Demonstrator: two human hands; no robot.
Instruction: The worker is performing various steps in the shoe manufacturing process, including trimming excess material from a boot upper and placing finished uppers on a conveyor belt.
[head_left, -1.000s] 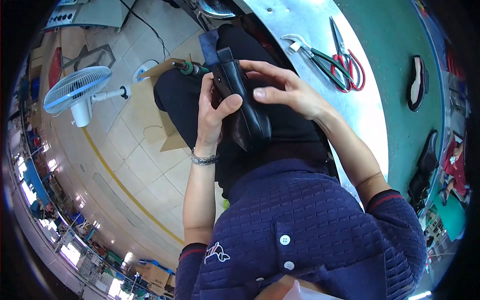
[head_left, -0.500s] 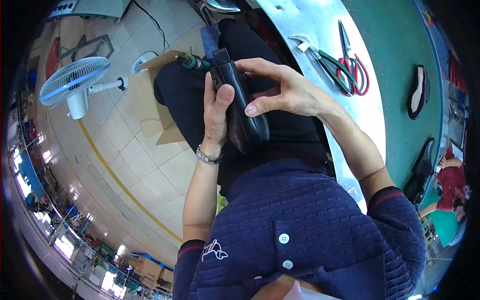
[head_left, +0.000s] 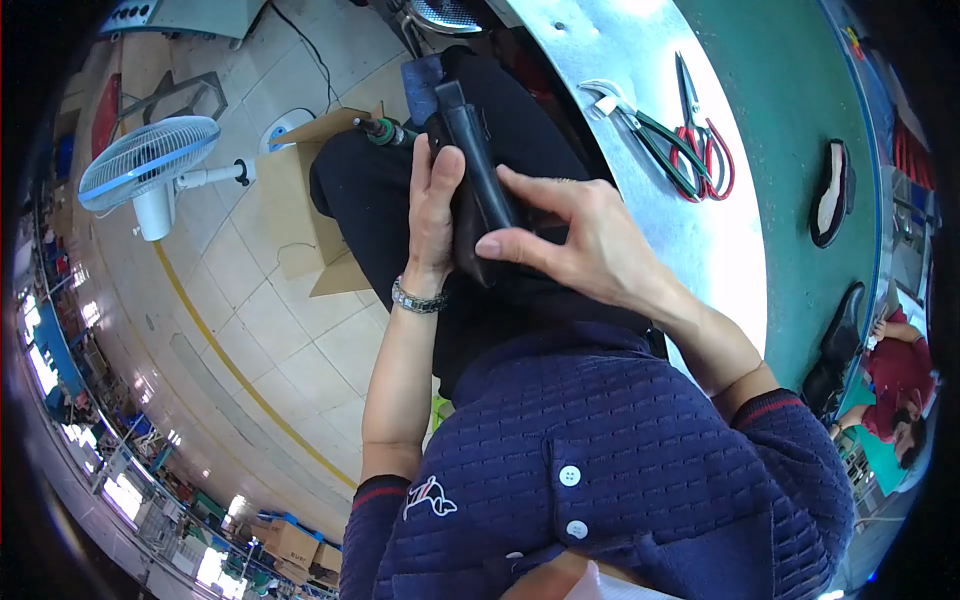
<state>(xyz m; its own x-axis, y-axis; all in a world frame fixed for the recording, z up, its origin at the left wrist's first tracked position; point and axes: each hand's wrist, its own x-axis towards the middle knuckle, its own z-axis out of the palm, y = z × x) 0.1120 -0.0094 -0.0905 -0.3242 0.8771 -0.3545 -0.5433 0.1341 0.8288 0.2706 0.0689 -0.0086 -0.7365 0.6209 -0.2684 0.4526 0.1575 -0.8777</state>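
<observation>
Shoe point(head_left: 483, 185), black leather, held over the lap, probably for support. Left hand point(head_left: 432, 222) cups its left side, likely steadying it; right hand point(head_left: 600, 238) has thumb and index spread, can't tell if clamped. Scissors point(head_left: 687, 88), green-handled pliers point(head_left: 655, 152) on bench point(head_left: 725, 262), handy.

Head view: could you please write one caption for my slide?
Left hand and right hand hold a black shoe-like piece above the lap, beside a metal table bearing red-handled scissors.

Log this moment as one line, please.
left hand: holding black shoe | right hand: at shoe | table: pliers, scissors | left side: fan
</observation>
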